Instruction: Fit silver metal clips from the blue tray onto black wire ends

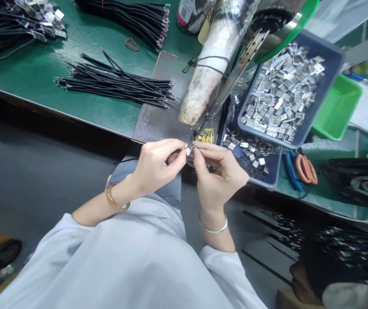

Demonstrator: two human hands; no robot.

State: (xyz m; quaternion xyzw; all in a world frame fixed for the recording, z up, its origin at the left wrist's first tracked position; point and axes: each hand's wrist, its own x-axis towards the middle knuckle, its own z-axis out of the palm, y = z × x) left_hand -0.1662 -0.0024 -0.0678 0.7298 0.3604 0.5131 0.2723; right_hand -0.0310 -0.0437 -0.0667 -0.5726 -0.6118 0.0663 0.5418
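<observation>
1. On the green bench top [100,107], far left, lies a bundle of black cables with metal connectors [38,21]; nearer the middle, a loose sheaf of cut black wires [116,81] lies flat, its stripped ends pointing right.
2. The left hand [153,167] is closed in a pinch, thumb and forefinger gripping a thin black wire [129,160] that trails leftward past the wrist.
3. The wire's tip meets a small metal terminal [190,149] right between the two hands, just in front of the dark metal plate [158,116] at the bench edge.
4. The right hand [219,171] is also curled shut, its fingertips pinching the terminal; the two hands' fingertips almost touch.
5. Above the hands a wrapped machine arm [209,73] slants down to the plate.
6. Right of the hands, a blue tray [328,81] holds a heap of silver terminals [283,94]; a shallower tray [272,174] beneath it holds a few more.
7. Further right lie blue-and-orange-handled pliers [301,169].
</observation>
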